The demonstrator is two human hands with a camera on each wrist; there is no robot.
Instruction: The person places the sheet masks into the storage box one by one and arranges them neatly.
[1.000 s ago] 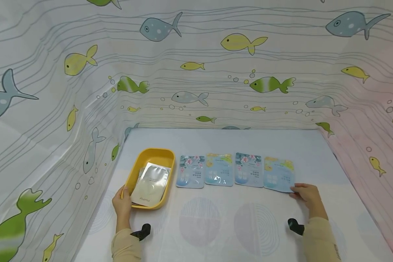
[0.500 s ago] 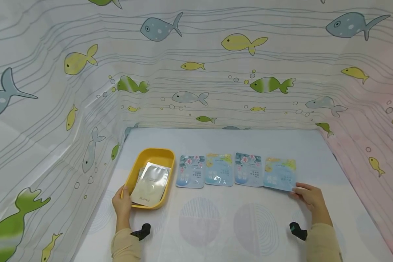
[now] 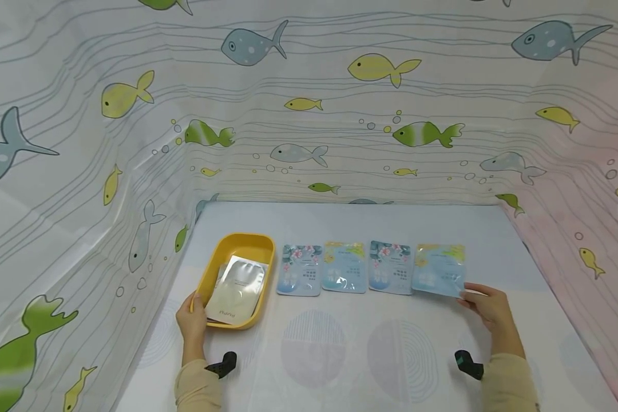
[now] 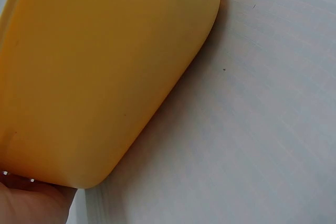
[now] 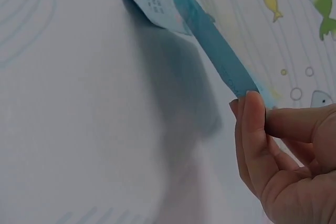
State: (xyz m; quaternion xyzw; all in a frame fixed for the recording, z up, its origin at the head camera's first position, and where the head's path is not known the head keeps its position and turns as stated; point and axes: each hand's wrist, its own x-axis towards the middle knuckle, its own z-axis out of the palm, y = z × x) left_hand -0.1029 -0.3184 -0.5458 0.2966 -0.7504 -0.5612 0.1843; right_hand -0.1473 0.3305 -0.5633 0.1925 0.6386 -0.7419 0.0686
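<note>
At the right end of a row, a light blue sheet mask packet (image 3: 439, 270) with a yellow pattern is pinched at its near right corner by my right hand (image 3: 486, 306). The right wrist view shows this packet (image 5: 220, 51) edge-on, its held end raised off the cloth and casting a shadow. Thumb and fingers (image 5: 254, 111) press on its corner. My left hand (image 3: 192, 323) grips the near left rim of a yellow plastic basin (image 3: 268, 252). A silvery-cream packet (image 3: 238, 290) lies in the basin over another, mostly hidden. In the left wrist view, the basin's side (image 4: 105, 77) fills much of the picture.
To the left of the held packet lie a flowered packet (image 3: 390, 267), a yellow-topped blue packet (image 3: 344, 267) and another flowered packet (image 3: 299, 270). Pale patterned cloth (image 3: 350, 355) covers the table. Fish-print curtains (image 3: 298, 126) hang behind and at both sides.
My right hand has shifted slightly right, and the near edge of the packet it pinches has come up a little. The left hand and basin have stayed in place.
</note>
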